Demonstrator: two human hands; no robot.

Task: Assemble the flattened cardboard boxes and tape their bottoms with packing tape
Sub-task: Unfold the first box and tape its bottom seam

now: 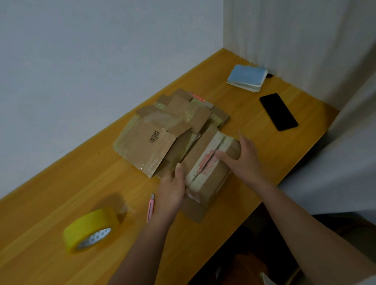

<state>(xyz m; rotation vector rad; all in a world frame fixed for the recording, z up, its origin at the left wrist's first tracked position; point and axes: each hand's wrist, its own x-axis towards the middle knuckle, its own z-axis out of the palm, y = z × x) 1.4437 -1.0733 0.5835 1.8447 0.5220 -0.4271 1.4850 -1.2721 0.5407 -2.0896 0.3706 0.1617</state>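
Observation:
A small cardboard box (pixel 208 163) stands squared up on the wooden table (pixel 55 216), its taped flaps folded shut on top with red print along the seam. My left hand (pixel 172 191) grips the box's near left side, thumb up along its edge. My right hand (pixel 241 159) lies with straight fingers pressing down on the top flaps. Behind the box lies a pile of flattened cardboard boxes (pixel 158 135), one with a barcode. A yellow roll of packing tape (pixel 91 229) stands tilted at the near left.
A pink utility knife (pixel 150 207) lies just left of my left wrist. A black phone (pixel 278 111) and a blue notebook (pixel 247 77) lie at the far right near the wall corner. The table's front edge runs diagonally under my arms.

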